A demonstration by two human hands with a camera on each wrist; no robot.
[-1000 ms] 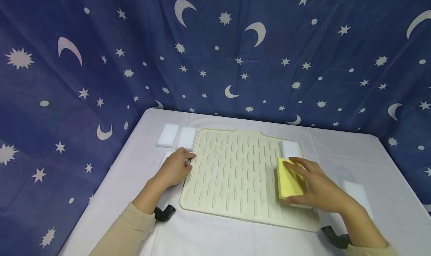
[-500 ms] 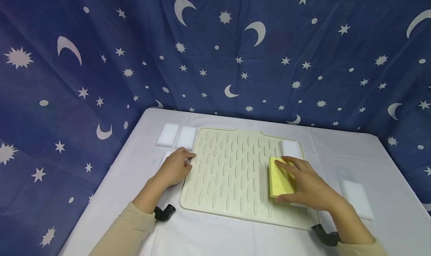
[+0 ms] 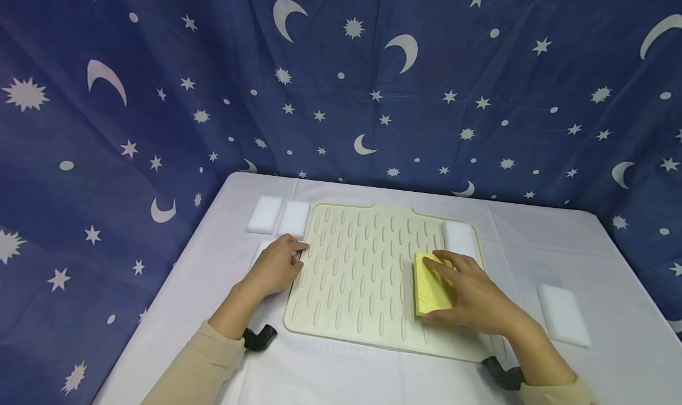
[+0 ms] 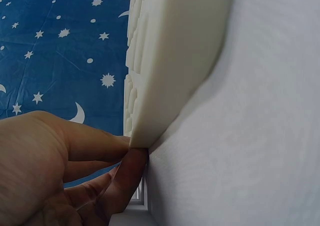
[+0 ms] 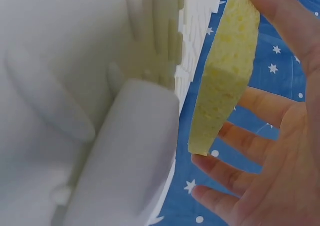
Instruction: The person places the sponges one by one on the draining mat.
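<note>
A yellow sponge [image 3: 433, 285] is gripped between the thumb and fingertips of my right hand [image 3: 471, 295], over the right half of the cream ribbed mat [image 3: 354, 275]. In the right wrist view, the sponge [image 5: 227, 70] stands apart from the mat's ridges, with blue curtain showing between. My left hand [image 3: 274, 266] pinches the mat's left edge; in the left wrist view its fingertips meet the mat's side [image 4: 170, 60] where it lies on the cloth. A white block [image 5: 130, 156] sits on the mat close to my right hand, mostly hidden in the head view.
Two white blocks, one at the far left [image 3: 264, 214] and one beside it [image 3: 294, 218], lie left of the mat. Another [image 3: 460, 238] rests on its back right corner, and one [image 3: 565, 315] lies right of it. A starry blue curtain [image 3: 319, 67] hangs behind the white table [image 3: 346, 381].
My right hand has moved left over the mat with the yellow sponge, uncovering the white block on the right of the table. My left hand has stayed at the mat's edge.
</note>
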